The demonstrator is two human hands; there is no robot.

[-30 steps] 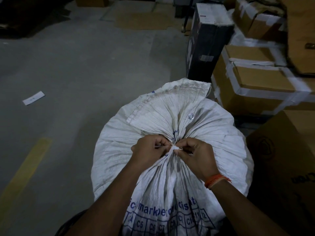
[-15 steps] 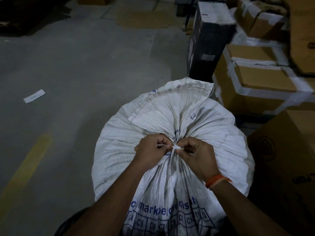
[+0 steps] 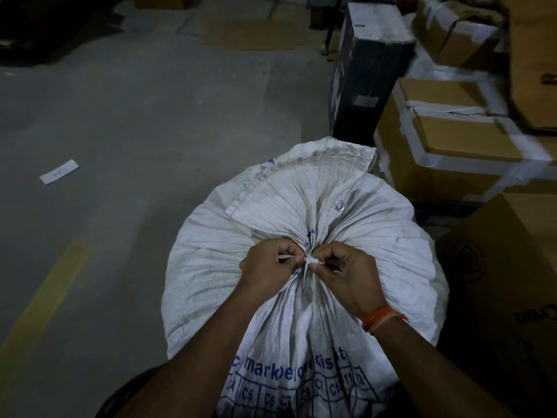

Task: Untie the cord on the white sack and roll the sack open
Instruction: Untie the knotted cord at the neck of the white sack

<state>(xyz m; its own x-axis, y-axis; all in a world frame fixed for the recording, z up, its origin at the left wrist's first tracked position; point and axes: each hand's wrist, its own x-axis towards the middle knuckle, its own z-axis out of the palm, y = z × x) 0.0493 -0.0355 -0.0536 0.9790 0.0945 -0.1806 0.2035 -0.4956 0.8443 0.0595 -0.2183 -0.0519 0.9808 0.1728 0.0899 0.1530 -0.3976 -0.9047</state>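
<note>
Compared with a second ago, the left hand point(image 3: 265, 267) and right hand point(image 3: 343, 273) remain pinched on the cord point(image 3: 312, 260) at the gathered neck of the white sack point(image 3: 301, 224) standing on the floor point(image 3: 135, 131), so the knot appears unreleased.

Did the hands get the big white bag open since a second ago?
Not yet. Nothing visibly changed: the left hand and right hand stay pinched on the thin white cord at the gathered neck of the white woven plastic sack, which remains tied shut.
</note>
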